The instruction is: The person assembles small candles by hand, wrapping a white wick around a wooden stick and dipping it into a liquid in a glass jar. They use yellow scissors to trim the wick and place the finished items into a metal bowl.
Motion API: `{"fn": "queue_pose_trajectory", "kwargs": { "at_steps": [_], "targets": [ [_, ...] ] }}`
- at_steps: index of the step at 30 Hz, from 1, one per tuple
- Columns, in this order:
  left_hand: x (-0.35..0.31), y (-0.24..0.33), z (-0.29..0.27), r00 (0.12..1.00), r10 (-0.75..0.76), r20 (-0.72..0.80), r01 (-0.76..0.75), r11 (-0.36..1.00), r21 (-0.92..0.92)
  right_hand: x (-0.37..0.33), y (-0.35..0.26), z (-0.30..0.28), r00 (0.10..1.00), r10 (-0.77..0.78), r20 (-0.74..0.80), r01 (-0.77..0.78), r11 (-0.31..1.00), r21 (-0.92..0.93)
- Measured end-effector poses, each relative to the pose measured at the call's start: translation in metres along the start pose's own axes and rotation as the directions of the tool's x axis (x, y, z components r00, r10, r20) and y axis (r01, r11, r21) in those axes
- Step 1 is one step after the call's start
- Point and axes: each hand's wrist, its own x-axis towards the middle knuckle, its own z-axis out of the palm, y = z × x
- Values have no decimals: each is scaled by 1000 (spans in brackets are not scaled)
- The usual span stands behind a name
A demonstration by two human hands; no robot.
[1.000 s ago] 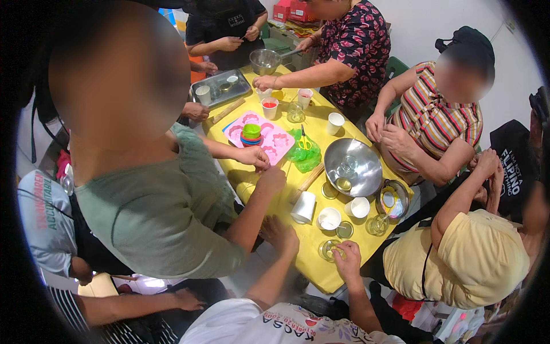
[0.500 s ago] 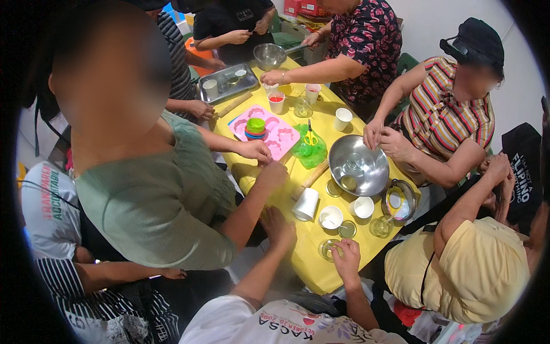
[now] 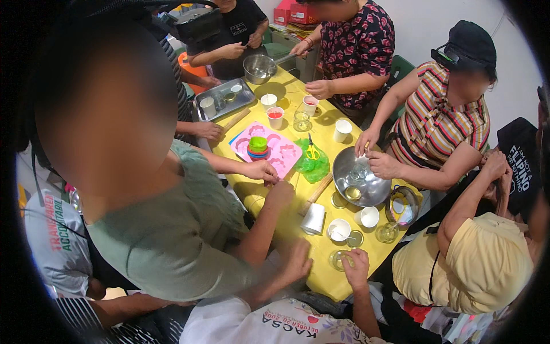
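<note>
My right hand (image 3: 356,269) bends its fingers over the rim of a small clear glass jar (image 3: 338,262) near the table's front end. My left hand (image 3: 296,261) is beside the table's left edge, smeared by motion, so its fingers cannot be made out. Past the jar stands a white paper cup (image 3: 338,230) with a thin stick in it, next to a round metal lid (image 3: 354,239). Another white cup (image 3: 313,220) lies tipped toward the left edge. A further white cup (image 3: 367,217) and a second glass jar (image 3: 387,233) are at the right.
A large steel bowl (image 3: 375,189), a wooden handle (image 3: 317,195), yellow scissors (image 3: 312,152) on a green plastic bag (image 3: 314,169) and a pink mould (image 3: 291,153) cover the middle of the yellow-covered table (image 3: 321,281). A person in green (image 3: 166,241) leans in at left; others work around it.
My left hand has drawn back toward me and slightly right. My right hand stays at the jar. Across the table, a person in a flowered shirt has moved a hand away from a cup.
</note>
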Motion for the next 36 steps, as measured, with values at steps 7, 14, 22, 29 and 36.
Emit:
{"fn": "queue_pose_trajectory", "kwargs": {
  "at_steps": [7,14,22,29,36],
  "targets": [
    [0,38,25,981,155,120,-109,940,-325,-2,-9,0,999,35,-5,-36,999,-14],
    [17,47,37,983,133,130,-83,940,-332,-3,-11,1,1000,16,-27,-16,1000,-13],
    [20,49,46,992,65,112,-32,961,-275,-9,1,8,999,-3,-35,3,1000,-5],
    [17,33,57,988,30,155,6,974,-225,-13,3,17,1000,-12,-29,13,999,45],
    [10,22,55,994,64,89,-43,974,-224,-13,2,27,999,3,-47,0,998,59]
  ]
}}
